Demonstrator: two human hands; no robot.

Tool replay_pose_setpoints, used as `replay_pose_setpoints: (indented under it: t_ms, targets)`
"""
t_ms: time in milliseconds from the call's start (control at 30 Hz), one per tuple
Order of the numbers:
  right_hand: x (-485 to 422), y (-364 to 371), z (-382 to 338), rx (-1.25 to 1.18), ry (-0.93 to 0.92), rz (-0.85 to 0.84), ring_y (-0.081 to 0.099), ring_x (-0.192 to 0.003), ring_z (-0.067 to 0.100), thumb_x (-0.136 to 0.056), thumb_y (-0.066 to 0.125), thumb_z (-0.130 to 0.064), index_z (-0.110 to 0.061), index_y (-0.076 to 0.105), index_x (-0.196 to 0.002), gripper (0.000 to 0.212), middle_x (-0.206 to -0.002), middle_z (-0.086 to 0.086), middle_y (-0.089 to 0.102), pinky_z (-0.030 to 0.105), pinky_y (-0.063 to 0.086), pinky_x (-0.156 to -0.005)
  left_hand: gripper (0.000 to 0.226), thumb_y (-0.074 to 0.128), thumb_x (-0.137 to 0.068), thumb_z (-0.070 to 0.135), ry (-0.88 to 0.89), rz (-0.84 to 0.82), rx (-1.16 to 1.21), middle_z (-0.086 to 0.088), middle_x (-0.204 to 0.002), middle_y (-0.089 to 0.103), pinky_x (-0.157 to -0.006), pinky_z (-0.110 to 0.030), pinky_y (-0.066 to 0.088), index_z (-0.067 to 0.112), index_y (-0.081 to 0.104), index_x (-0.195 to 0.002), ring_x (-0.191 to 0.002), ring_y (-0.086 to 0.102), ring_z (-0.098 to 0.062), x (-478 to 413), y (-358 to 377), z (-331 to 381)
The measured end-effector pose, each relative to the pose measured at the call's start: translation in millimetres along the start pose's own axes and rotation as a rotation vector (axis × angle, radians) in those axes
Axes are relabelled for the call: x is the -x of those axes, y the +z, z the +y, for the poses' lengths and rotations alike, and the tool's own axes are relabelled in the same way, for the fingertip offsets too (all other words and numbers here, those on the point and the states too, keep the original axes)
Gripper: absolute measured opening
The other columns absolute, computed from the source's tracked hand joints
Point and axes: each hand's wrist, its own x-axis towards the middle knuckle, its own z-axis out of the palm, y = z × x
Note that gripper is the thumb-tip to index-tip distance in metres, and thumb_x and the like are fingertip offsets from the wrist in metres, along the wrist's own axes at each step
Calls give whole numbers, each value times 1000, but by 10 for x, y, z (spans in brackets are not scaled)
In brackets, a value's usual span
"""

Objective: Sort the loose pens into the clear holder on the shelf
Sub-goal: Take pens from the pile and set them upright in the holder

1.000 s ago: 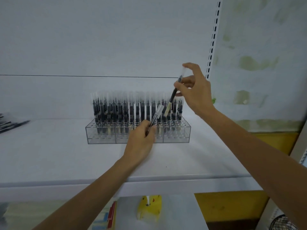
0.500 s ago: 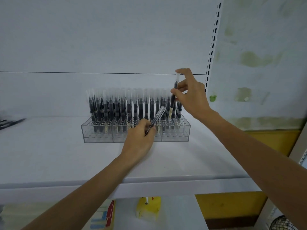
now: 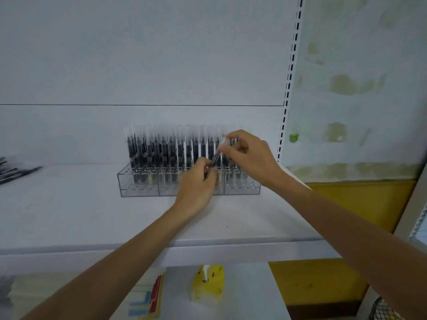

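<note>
A clear holder (image 3: pixel 138 189) stands on the white shelf (image 3: pixel 69 215), its back rows filled with upright black pens (image 3: pixel 161 148). My left hand (image 3: pixel 196 185) is in front of the holder's right half and grips the lower end of a clear-barrelled pen (image 3: pixel 216 158) that slants up to the right. My right hand (image 3: pixel 249 155) is just above and to the right, and its thumb and fingers pinch the upper end of that same pen. A few loose pens (image 3: pixel 16 170) lie at the shelf's far left edge.
A slotted upright (image 3: pixel 291 65) runs up the back wall right of the holder. On the shelf below lie a yellow packet (image 3: pixel 208 285) and coloured card items (image 3: pixel 151 296). A wire basket (image 3: pixel 383 310) shows at the bottom right.
My right hand has come down and to the left and no longer holds its own pen. It now pinches the top of the pen in my left hand.
</note>
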Motion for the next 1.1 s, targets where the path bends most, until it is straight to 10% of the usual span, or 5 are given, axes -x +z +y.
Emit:
replay_pose_setpoints:
  t_ms: [200,467,633,1100]
  targets:
    - [57,53,-72,-92,-2,67,62,-72,10,-81,72,-15,-17,52,-120,44,-76,-4,61,17,51,-70,22,41,-98,18,-2,-87,22,-6,-78,63,-61,-29,50,12,44,-119,-62,59,-16,77,111,157]
    - [-243,-353,-94,-102,-152,425,61,-74,10,-85,61,-1,-13,44,-122,42,-84,4,61,33,58,-73,34,40,-95,36,112,-421,-704,-2,-128,44,-101,-34,30,19,46,-124,-121,35,-20,325,66,-10]
    - [-288,-270,19,14,-240,387,59,-73,8,-86,60,0,-10,44,-124,42,-86,8,61,9,48,-65,33,39,-95,37,116,-408,-726,0,-127,45,-102,-34,31,21,47,-122,-119,35,-19,310,78,-12]
    - [-124,-55,367,306,-143,183,60,-71,23,-89,60,-8,-12,42,-126,41,-80,4,56,39,52,-68,34,41,-95,37,130,-346,-676,1,-128,46,-102,-32,31,20,49,-123,-119,36,-18,320,94,-45]
